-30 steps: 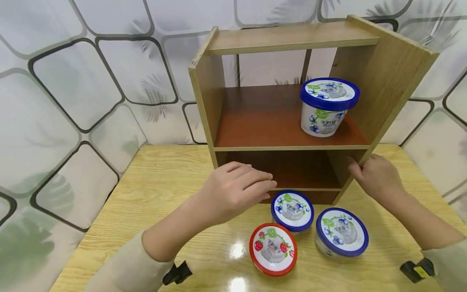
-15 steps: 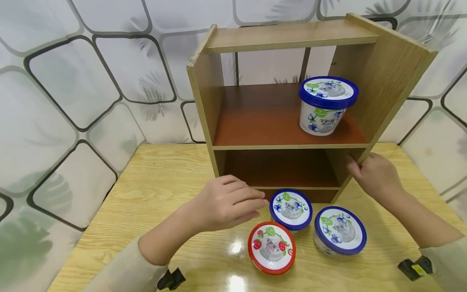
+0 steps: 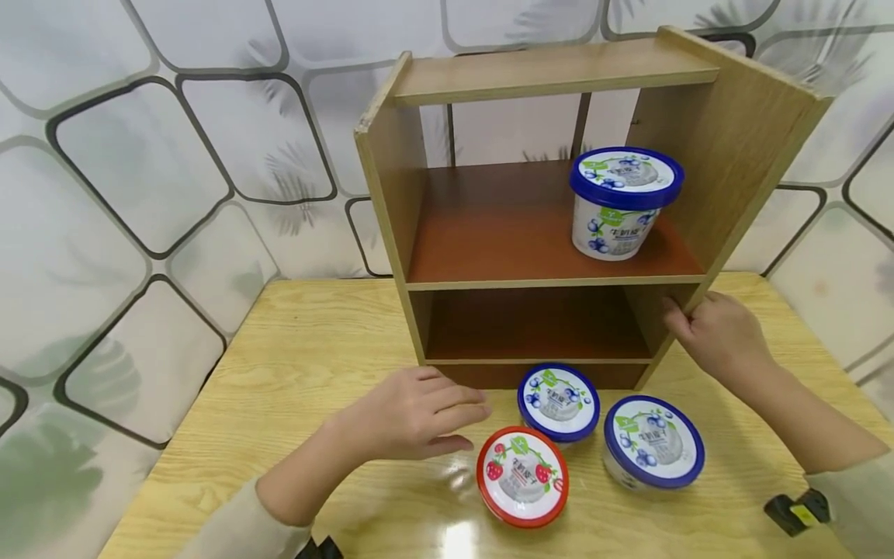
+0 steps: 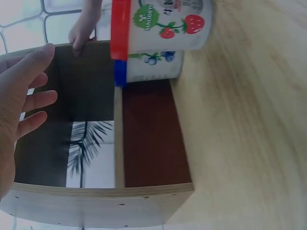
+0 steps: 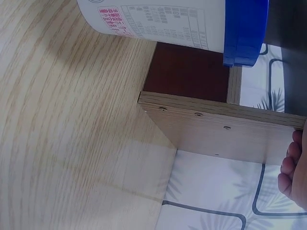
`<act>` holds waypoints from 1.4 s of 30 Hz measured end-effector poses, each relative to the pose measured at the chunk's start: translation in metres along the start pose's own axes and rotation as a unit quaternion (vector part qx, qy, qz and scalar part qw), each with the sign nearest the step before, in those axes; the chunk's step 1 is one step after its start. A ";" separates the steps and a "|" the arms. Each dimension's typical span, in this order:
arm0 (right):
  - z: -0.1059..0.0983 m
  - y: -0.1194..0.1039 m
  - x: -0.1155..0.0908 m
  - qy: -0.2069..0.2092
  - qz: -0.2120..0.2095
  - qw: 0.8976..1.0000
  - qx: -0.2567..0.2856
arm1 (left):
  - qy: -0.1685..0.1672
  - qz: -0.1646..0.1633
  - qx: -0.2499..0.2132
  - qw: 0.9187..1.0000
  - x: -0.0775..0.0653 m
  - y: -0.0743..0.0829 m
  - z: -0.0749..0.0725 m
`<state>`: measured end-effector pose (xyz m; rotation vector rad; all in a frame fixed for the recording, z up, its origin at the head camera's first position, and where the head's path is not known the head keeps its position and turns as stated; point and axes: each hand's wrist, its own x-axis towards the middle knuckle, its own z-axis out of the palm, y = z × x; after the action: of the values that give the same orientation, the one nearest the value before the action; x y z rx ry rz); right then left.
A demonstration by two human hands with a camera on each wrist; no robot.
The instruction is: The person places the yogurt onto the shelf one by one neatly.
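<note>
My left hand (image 3: 419, 415) hovers with loosely extended fingers just left of a tub with a red lid (image 3: 522, 477) and strawberry print, holding nothing. My right hand (image 3: 722, 334) grips the right side panel of a small wooden shelf unit (image 3: 761, 132), thumb inside, fingers curled round the outer face. The right wrist view catches those curled fingers (image 5: 288, 167) against the panel. On the table, a blueberry tub with a blue lid (image 3: 559, 402) stands close behind the red one, another blue-lidded tub (image 3: 654, 442) to the right. A third blue-lidded tub (image 3: 621, 206) sits on the unit's middle shelf at the right.
The shelf unit's lower compartment (image 3: 538, 322) opens behind the tubs. Under everything is a light wood table (image 3: 300, 334) with glossy reflections at the front. A patterned wall covering (image 3: 209, 155) closes off the back and sides.
My left hand has drawn back left and toward me, from in front of the shelf's lower opening to beside the red-lidded tub. My right hand and the tubs stay put.
</note>
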<state>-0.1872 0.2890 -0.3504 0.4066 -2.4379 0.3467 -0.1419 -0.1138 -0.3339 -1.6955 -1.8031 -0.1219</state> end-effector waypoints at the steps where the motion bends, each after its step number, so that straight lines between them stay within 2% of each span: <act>1: 0.000 0.000 0.000 0.000 -0.002 1.000 -0.001 | -0.003 -0.001 -0.002 1.000 -0.001 0.001 0.001; 4: 0.001 0.001 0.000 0.000 -0.003 1.000 -0.004 | -0.018 -0.002 -0.013 1.000 -0.006 0.006 0.006; 9: 0.001 0.001 -0.001 -0.002 -0.003 1.000 -0.007 | -0.076 -0.002 -0.042 0.996 -0.014 0.014 0.013; 12: 0.001 0.001 -0.001 -0.001 -0.003 1.000 -0.006 | -0.095 0.005 -0.045 0.994 -0.020 0.019 0.018; 18: 0.001 0.001 0.000 -0.004 0.001 1.000 -0.005 | -0.085 0.029 -0.035 0.995 -0.025 0.026 0.027; 22: 0.001 0.001 0.000 -0.013 0.010 1.000 -0.004 | -0.073 0.030 -0.020 0.997 -0.027 0.029 0.035; 26: 0.000 0.000 0.000 -0.016 0.016 1.000 -0.001 | -0.049 0.032 0.001 0.998 -0.029 0.031 0.041; 35: 0.001 -0.001 0.000 -0.010 0.020 1.000 0.002 | 0.008 0.073 0.037 0.997 -0.029 0.039 0.054; 38: 0.002 -0.001 0.000 -0.011 0.020 1.000 0.004 | 0.010 0.071 0.032 0.997 -0.030 0.040 0.056; 42: 0.003 -0.001 0.001 -0.008 0.023 1.000 0.007 | -0.010 0.060 0.016 0.998 -0.031 0.043 0.056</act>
<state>-0.1888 0.2869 -0.3519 0.3619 -2.4652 0.3809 -0.1259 -0.1063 -0.4092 -1.7833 -1.7026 -0.0238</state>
